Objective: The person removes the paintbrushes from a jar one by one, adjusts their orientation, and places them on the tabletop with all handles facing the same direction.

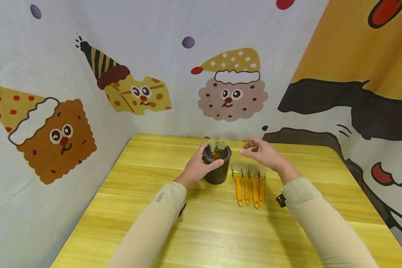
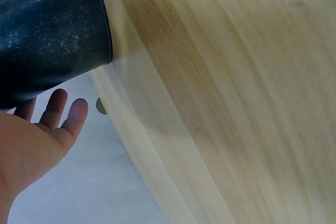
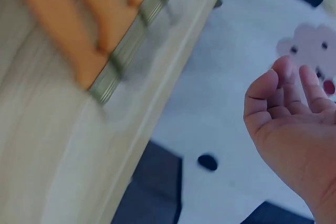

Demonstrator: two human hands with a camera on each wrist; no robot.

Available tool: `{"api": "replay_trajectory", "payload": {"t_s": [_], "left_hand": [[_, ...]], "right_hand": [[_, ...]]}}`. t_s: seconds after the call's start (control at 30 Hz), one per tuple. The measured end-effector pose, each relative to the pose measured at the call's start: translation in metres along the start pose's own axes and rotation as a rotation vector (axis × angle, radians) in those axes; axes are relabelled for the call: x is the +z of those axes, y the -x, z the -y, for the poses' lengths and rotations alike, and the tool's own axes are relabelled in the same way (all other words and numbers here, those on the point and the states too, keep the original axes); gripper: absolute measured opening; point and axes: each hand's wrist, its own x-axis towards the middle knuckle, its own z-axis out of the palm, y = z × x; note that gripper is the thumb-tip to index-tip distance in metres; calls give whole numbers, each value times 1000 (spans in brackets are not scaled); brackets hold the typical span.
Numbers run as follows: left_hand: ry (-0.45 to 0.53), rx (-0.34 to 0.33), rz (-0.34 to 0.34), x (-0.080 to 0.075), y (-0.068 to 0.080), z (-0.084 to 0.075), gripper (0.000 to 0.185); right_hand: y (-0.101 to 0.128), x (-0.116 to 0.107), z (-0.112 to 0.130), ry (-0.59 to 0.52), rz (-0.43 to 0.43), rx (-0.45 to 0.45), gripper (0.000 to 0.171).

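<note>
Two arms in beige sleeves reach forward over a yellow wooden desk point(image 1: 201, 230) ringed by cartoon-printed cloth. Nearest the viewer among the things on the desk, four brushes point(image 1: 249, 184) with orange handles lie side by side, handles pointing toward the person and pale bristles pointing away. Just to their left stands a black cup point(image 1: 217, 165), upright near the middle of the desk, with more pale bristles and an orange handle showing above its rim. The left hand point(image 1: 201, 165) grips the cup from its left side, thumb curled across the front near the rim and fingers wrapped behind; the left wrist view shows the dark wall of the cup point(image 2: 50, 30) against the palm with the fingertips point(image 2: 73, 114) emerging beneath it. The right hand point(image 1: 261, 152) hovers above the bristle ends of the lying brushes, to the right of the cup, holding nothing, its fingers loosely curled and relaxed. Behind the desk hangs a backdrop point(image 1: 232, 89) printed with biscuit faces in party hats.
</note>
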Motion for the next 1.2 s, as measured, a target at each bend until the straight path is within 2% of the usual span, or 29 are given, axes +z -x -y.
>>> {"api": "replay_trajectory", "payload": {"t_s": [0.27,0.47,0.57,0.7,0.83,1.0,1.2], "left_hand": [[3,-3,12,0,2,0,103],[1,10,26,0,3,-2,102],[-3,18,30,1,1,-2,102],[-6,27,31,2,0,-1,101],[-2,27,21,1,-1,-1,99],[-6,20,18,0,0,0,101],[-6,17,13,-1,2,-1,101]], "right_hand": [[-17,28,23,46,31,2,70],[-27,46,35,82,1,46,79],[-29,53,41,105,-49,25,70],[-31,59,46,120,-110,-53,41],[-33,64,49,123,-121,-75,23],[-34,66,52,119,-118,-38,22],[-33,60,56,74,-143,14,30]]}}
